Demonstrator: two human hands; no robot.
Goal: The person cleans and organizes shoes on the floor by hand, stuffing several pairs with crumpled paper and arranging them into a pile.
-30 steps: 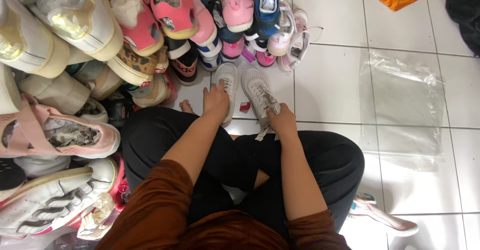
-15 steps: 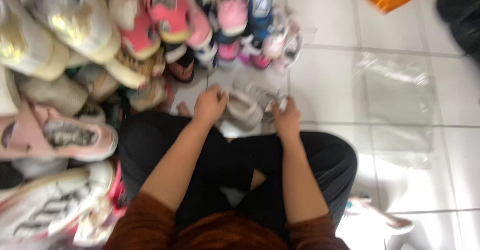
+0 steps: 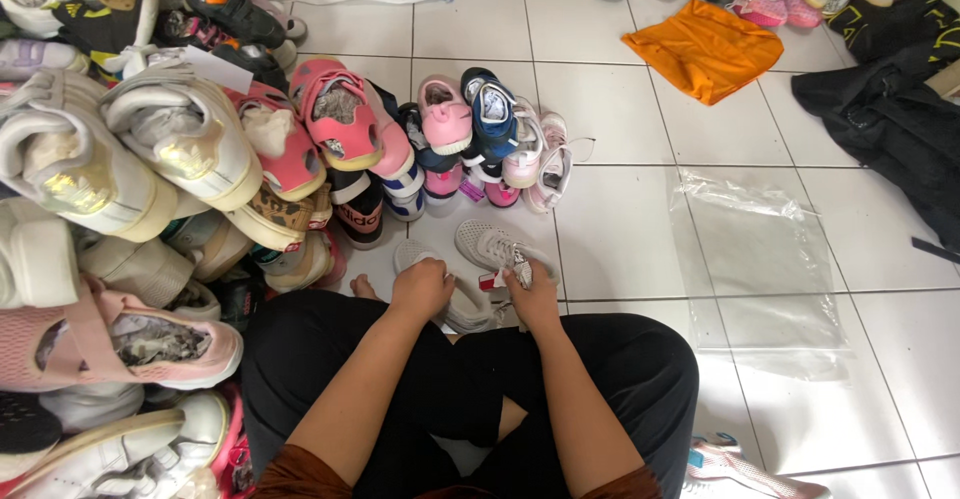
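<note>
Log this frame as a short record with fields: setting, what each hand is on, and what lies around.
setting: person seated cross-legged on white tiled floor
left hand: grips one white sneaker, tipped on its side
right hand: on second white sneaker, at its red tag
left of the person: shoe pile
right of the person: clear plastic bag, flat on the tiles
far side: orange cloth; black garment

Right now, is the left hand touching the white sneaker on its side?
Touching. The head view shows the left hand gripping the white sneaker, fingers wrapped over its edge.
</note>
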